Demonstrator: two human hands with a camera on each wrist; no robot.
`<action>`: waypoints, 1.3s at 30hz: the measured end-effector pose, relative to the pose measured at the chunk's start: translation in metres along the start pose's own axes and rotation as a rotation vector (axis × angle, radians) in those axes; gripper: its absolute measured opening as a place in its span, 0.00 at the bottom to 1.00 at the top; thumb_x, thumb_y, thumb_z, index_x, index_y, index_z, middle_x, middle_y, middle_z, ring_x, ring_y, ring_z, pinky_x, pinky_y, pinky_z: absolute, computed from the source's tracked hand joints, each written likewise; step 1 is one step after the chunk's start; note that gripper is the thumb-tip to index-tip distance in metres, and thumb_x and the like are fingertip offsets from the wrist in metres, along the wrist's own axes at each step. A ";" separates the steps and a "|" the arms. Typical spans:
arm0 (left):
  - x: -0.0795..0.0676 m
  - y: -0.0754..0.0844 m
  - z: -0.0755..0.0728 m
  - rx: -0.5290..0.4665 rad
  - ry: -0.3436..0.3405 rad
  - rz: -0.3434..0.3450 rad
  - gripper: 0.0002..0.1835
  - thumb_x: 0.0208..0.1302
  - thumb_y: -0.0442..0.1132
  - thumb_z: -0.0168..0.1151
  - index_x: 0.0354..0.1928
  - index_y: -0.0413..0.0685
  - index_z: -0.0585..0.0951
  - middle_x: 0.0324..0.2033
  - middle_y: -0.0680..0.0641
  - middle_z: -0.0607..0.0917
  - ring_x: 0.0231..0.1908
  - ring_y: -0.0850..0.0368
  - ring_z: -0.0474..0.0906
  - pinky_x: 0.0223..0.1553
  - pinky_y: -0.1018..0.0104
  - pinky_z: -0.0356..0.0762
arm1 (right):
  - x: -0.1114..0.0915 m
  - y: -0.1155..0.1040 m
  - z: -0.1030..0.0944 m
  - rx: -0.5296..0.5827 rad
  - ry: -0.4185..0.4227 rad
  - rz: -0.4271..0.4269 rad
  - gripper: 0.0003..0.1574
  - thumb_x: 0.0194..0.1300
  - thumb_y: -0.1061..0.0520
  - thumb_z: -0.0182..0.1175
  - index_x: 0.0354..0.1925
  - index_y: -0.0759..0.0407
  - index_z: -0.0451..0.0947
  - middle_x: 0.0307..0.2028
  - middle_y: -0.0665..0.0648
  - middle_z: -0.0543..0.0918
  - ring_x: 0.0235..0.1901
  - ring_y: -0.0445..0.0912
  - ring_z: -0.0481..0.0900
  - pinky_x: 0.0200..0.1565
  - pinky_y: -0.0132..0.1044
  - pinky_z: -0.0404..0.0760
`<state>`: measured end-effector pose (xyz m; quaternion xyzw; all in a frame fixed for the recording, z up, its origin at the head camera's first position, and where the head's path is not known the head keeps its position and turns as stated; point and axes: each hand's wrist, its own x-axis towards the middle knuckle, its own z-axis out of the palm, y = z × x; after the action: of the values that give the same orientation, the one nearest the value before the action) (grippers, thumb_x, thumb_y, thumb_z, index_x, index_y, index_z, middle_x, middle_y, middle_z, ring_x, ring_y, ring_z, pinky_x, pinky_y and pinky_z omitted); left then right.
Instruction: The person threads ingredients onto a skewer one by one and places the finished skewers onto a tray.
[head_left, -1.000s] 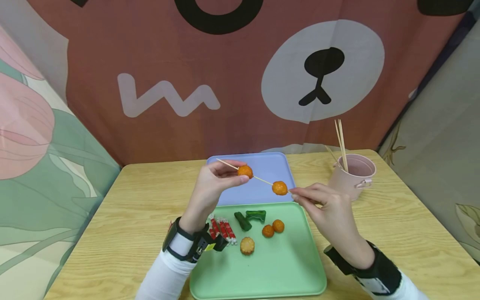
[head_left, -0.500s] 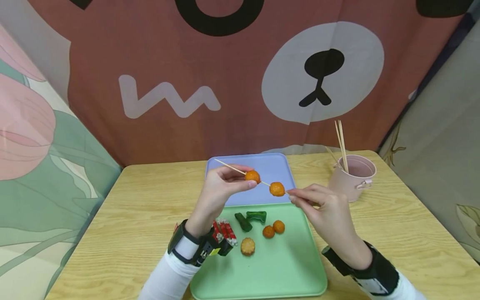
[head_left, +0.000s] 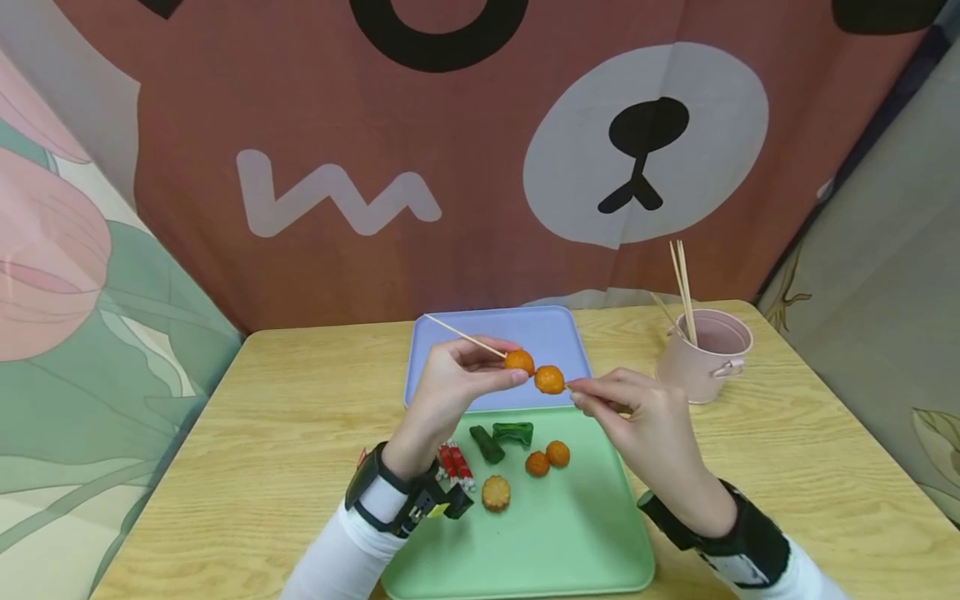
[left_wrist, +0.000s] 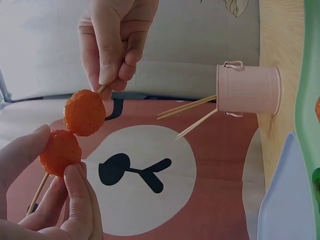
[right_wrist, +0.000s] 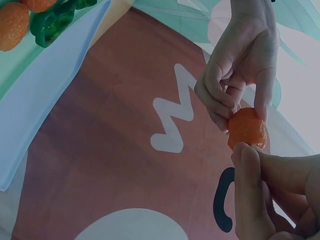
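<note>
Two orange balls are threaded on a thin wooden skewer (head_left: 463, 334) held up over the trays. My left hand (head_left: 468, 375) pinches the left ball (head_left: 519, 362) between thumb and fingers, and the bare skewer sticks out past it to the upper left. The right ball (head_left: 550, 380) sits right against it. Just beyond that ball, my right hand (head_left: 637, 408) pinches the skewer's other end between thumb and fingertips. In the left wrist view both balls touch, the upper ball (left_wrist: 85, 113) close to the right fingertips.
Below lies a green tray (head_left: 570, 542) with two orange balls (head_left: 547, 458), green pepper pieces (head_left: 513, 432), red-and-white sticks (head_left: 456, 463) and a round corn-like piece (head_left: 495, 493). Behind it is a blue tray (head_left: 525, 321). A pink bucket (head_left: 701, 367) with several skewers (head_left: 684, 292) stands back right.
My left hand has slid its ball rightward along the skewer until it meets the other ball. More bare skewer shows on the left. My right hand has shifted slightly left.
</note>
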<state>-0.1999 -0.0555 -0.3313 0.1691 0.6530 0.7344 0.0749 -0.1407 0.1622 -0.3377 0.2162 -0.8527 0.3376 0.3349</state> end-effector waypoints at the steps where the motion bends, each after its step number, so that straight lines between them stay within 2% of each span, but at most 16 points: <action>1: 0.000 0.000 0.000 0.000 0.000 -0.001 0.16 0.49 0.32 0.73 0.42 0.39 0.84 0.36 0.44 0.87 0.39 0.49 0.85 0.46 0.59 0.82 | 0.000 0.000 0.000 -0.001 0.000 0.001 0.15 0.41 0.69 0.74 0.32 0.61 0.87 0.24 0.49 0.85 0.23 0.37 0.81 0.28 0.19 0.77; 10: -0.002 0.001 0.001 -0.014 -0.004 -0.002 0.16 0.49 0.32 0.73 0.43 0.38 0.83 0.38 0.43 0.87 0.40 0.50 0.85 0.47 0.59 0.82 | 0.001 0.000 0.000 0.000 -0.004 0.004 0.14 0.43 0.69 0.74 0.33 0.61 0.87 0.25 0.49 0.85 0.23 0.37 0.82 0.28 0.19 0.77; 15: -0.003 -0.001 0.000 0.021 -0.010 -0.032 0.18 0.50 0.35 0.73 0.45 0.40 0.82 0.44 0.44 0.85 0.43 0.51 0.84 0.49 0.62 0.81 | 0.000 0.006 -0.001 0.007 -0.008 0.010 0.15 0.42 0.71 0.73 0.33 0.62 0.87 0.25 0.49 0.85 0.24 0.37 0.81 0.29 0.18 0.77; 18: -0.003 -0.004 -0.003 0.154 -0.003 -0.033 0.18 0.51 0.38 0.72 0.46 0.44 0.82 0.47 0.46 0.83 0.44 0.53 0.80 0.48 0.65 0.79 | -0.002 0.011 -0.005 0.014 -0.005 0.016 0.16 0.42 0.72 0.73 0.33 0.62 0.87 0.25 0.50 0.85 0.24 0.37 0.81 0.31 0.17 0.77; 21: -0.002 -0.009 -0.004 0.377 -0.011 -0.007 0.18 0.52 0.41 0.72 0.45 0.50 0.82 0.45 0.50 0.83 0.43 0.56 0.77 0.45 0.65 0.78 | -0.003 0.016 -0.009 0.013 0.006 0.024 0.16 0.42 0.73 0.72 0.33 0.63 0.87 0.26 0.51 0.85 0.25 0.38 0.82 0.32 0.16 0.77; 24: 0.000 -0.017 -0.003 0.605 -0.051 0.028 0.16 0.52 0.42 0.72 0.44 0.53 0.81 0.43 0.53 0.83 0.43 0.58 0.76 0.43 0.65 0.77 | -0.003 0.020 -0.012 -0.009 0.017 0.032 0.16 0.42 0.73 0.72 0.33 0.62 0.87 0.26 0.51 0.85 0.26 0.39 0.82 0.33 0.15 0.76; 28: 0.002 -0.029 0.002 0.815 -0.124 0.048 0.16 0.52 0.42 0.72 0.44 0.51 0.81 0.40 0.52 0.82 0.41 0.58 0.75 0.43 0.67 0.75 | -0.005 0.024 -0.017 -0.069 0.031 0.031 0.15 0.43 0.71 0.73 0.33 0.61 0.87 0.26 0.50 0.86 0.25 0.40 0.83 0.33 0.14 0.76; 33: 0.005 -0.048 0.009 0.948 -0.218 0.026 0.17 0.49 0.42 0.74 0.42 0.49 0.81 0.36 0.51 0.80 0.39 0.56 0.74 0.40 0.69 0.71 | -0.008 0.026 -0.021 -0.103 0.050 0.019 0.13 0.44 0.69 0.73 0.32 0.60 0.87 0.26 0.50 0.86 0.24 0.40 0.83 0.32 0.15 0.76; 39: 0.004 -0.061 0.018 1.104 -0.329 0.016 0.22 0.48 0.46 0.75 0.44 0.46 0.82 0.37 0.49 0.82 0.39 0.58 0.71 0.42 0.69 0.69 | -0.014 0.029 -0.027 -0.162 0.043 0.053 0.12 0.44 0.68 0.73 0.32 0.59 0.88 0.26 0.49 0.86 0.25 0.41 0.83 0.31 0.14 0.74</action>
<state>-0.2039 -0.0293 -0.3892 0.2999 0.9181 0.2492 0.0707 -0.1371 0.2031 -0.3450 0.1585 -0.8753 0.2807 0.3605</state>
